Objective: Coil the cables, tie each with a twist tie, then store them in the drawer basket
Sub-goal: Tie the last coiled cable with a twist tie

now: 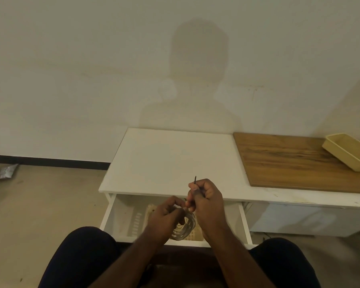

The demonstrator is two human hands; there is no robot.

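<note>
over the open drawer (112, 215) at the counter's (175, 159) front edge, left hand (166, 217) grips the pale coiled cable (185, 229), right hand (206, 196) fingers pinching a dark twist tie (195, 179), basket (195, 233) beneath.

The scene was dim and warm-toned, with a yellowish cast over the plain off-white wall (71, 59). Light came from behind the person, throwing a soft head-and-shoulders shadow (197, 75) onto the wall at upper centre of the frame (its edges were blurred, with a paler fringe near the shoulders). The flat white cabinet top (170, 159) at centre was the brightest surface, without hard glare. The wide lens bent straight lines: the dark baseboard strip (50, 161) at left and the brown wooden board (295, 163) at right both tilted. Detail was soft throughout, and the two hands at lower centre were slightly smeared.
</note>
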